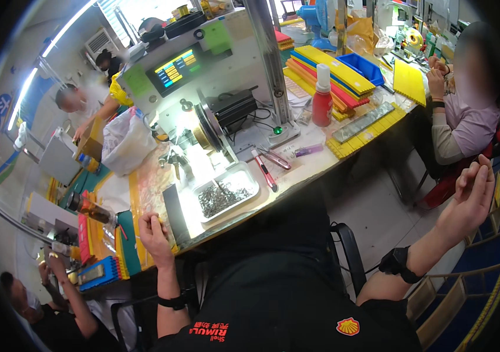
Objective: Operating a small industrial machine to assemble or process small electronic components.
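My left hand (156, 239) is at the table's front edge, left of a dark flat strip (181, 212). Its fingers are drawn together, and anything between them is too small to make out. Raised far out to the right, away from the table, my right hand (472, 199) has its fingers loosely bent and partly apart, with nothing visible in them. A white tray (252, 176) of small dark metal pieces (225, 198) sits under bright light before a bench machine (206, 126) with a lit screen (175, 71).
Right of the tray lie a red utility knife (264, 170) and pliers (275, 158). Beyond stand a red bottle (321, 102) and stacked coloured strips (335, 76). A co-worker (458, 123) sits at the right; others work at left. A chair armrest (348, 252) is beside me.
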{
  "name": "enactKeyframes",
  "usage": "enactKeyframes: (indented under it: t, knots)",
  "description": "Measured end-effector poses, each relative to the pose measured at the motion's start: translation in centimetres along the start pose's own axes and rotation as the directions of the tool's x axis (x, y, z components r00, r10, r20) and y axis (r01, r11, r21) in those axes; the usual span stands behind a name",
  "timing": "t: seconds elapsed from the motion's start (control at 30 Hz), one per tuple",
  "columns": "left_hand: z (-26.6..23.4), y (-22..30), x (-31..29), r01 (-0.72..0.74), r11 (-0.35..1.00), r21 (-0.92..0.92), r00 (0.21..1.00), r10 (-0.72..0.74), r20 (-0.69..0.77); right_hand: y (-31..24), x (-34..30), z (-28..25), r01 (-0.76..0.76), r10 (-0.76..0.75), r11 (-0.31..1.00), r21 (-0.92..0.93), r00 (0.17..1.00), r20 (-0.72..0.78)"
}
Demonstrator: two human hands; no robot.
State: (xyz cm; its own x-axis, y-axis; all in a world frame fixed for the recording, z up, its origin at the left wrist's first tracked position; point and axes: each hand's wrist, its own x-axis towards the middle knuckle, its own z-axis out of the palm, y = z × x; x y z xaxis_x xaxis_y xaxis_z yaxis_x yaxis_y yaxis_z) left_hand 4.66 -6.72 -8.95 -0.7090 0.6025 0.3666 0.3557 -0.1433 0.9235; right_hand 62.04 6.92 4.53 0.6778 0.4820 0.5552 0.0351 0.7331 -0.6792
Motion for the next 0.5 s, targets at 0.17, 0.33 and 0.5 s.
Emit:
enactKeyframes:
  t: [0.17,0.33,0.5]
  knots:
    - [-0.1,-1.1,0.0,-0.146,0.980,0.138,0.985,0.157,-0.077,0.0,0.0,0.0,-0.017,0.017,1.000,-0.003,0.999,0.031]
    - [0.4,-0.4,0.0,-0.232,0.933,0.275,0.961,0.263,-0.082,0.3,0.1,-0.2,-0.029,0.028,0.999,0.014,0.998,0.053]
    - [0.0,-1.1,-0.1,-0.170,0.960,0.224,0.978,0.192,-0.080,0.7,0.2,0.0,-0.025,0.024,1.000,0.017,0.997,0.074]
